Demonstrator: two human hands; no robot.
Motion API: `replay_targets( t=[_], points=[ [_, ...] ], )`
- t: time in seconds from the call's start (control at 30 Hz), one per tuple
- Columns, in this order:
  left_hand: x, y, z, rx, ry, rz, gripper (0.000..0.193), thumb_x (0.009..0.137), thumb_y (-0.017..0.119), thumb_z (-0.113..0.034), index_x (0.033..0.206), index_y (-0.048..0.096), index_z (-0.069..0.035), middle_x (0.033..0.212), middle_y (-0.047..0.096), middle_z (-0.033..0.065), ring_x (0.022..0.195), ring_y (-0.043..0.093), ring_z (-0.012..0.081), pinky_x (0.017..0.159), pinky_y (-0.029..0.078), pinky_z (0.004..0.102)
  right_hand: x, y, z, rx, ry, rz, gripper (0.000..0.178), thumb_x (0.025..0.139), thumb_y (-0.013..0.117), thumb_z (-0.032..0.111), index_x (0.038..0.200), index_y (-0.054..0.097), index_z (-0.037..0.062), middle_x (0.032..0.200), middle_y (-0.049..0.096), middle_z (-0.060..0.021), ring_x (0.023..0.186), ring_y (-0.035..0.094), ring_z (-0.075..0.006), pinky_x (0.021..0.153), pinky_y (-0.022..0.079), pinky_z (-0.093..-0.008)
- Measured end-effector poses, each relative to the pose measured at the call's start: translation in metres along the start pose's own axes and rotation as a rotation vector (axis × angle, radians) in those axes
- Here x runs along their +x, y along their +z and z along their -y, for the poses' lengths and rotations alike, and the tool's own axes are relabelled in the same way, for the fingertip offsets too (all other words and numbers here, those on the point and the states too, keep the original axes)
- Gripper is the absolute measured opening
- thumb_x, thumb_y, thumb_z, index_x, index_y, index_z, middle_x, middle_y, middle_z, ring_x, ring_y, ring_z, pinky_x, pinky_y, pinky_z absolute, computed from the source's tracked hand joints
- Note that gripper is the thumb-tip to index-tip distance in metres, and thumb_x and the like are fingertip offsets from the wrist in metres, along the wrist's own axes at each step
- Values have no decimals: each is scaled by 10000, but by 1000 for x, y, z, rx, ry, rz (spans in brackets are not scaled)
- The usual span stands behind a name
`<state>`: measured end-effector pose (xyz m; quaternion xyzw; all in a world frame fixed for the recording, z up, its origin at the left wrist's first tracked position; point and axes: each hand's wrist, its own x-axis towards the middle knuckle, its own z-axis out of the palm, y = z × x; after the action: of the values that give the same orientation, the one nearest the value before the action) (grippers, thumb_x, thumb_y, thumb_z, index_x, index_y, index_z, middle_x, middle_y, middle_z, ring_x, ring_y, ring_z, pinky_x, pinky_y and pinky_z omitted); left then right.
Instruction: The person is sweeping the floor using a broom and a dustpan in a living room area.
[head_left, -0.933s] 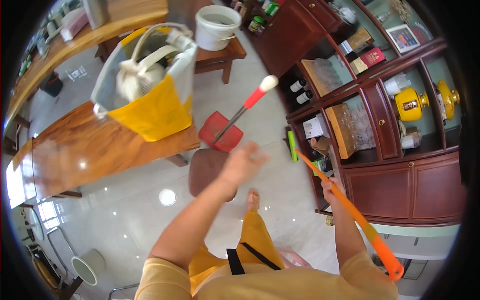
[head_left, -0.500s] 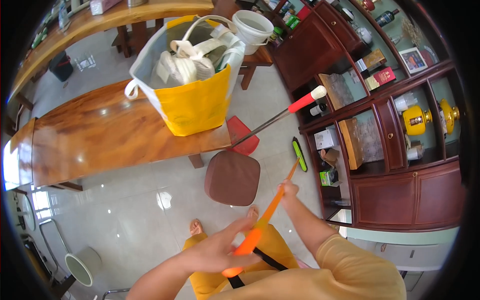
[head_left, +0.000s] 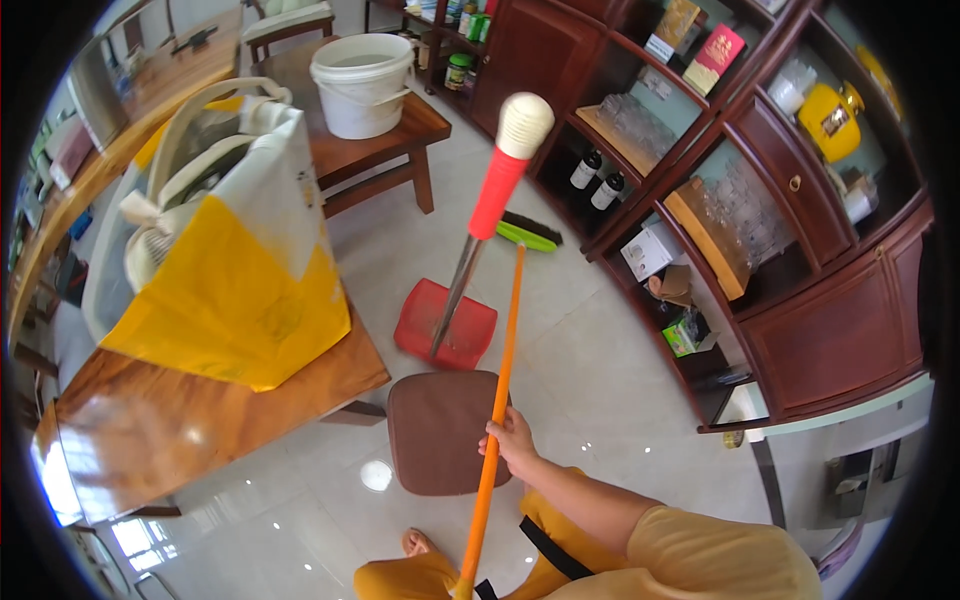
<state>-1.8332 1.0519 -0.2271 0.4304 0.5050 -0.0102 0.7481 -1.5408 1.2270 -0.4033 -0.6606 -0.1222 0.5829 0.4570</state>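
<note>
My right hand (head_left: 512, 442) is closed around the orange handle of a broom (head_left: 508, 360), which reaches from my lap away across the floor. Its green head with dark bristles (head_left: 530, 232) rests on the tiles near the cabinet. My left hand is out of the picture. Just left of the broom handle lies a red dustpan (head_left: 418, 320); its metal pole with a red and white grip (head_left: 500, 190) rises toward me. A brown cushioned stool (head_left: 440, 440) stands between the dustpan and my feet.
On the left, a glossy wooden table (head_left: 200, 435) carries a yellow and white bag (head_left: 240, 300) full of things. Behind it, a white bucket (head_left: 360, 95) sits on a wooden bench (head_left: 425, 125). A dark wooden cabinet (head_left: 840, 345) with glassware and boxes lines the right side.
The broom head has moved farther away and left, beyond the dustpan. My left hand has gone out of view. My view has turned and shifted closer to the dustpan and bag.
</note>
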Motion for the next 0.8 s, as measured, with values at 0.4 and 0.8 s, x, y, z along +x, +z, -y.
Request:
replay_targets(
  t=[0.4, 0.8],
  points=[
    [313, 142, 1, -166, 653, -443, 319, 843, 569, -104, 1120, 416, -68, 716, 542, 37, 641, 555, 206, 540, 447, 355, 234, -56, 40, 15, -208, 112, 298, 879, 463, 126, 1168, 405, 82, 762, 511, -65, 549, 537, -156, 459, 491, -318],
    [439, 76, -35, 700, 803, -496, 406, 712, 703, -109, 1079, 535, -64, 1061, 523, 139, 801, 550, 242, 705, 466, 353, 413, -128, 50, 83, -115, 14, 194, 854, 557, 192, 879, 484, 14, 682, 476, -64, 455, 424, -128, 365, 343, -280]
  ],
)
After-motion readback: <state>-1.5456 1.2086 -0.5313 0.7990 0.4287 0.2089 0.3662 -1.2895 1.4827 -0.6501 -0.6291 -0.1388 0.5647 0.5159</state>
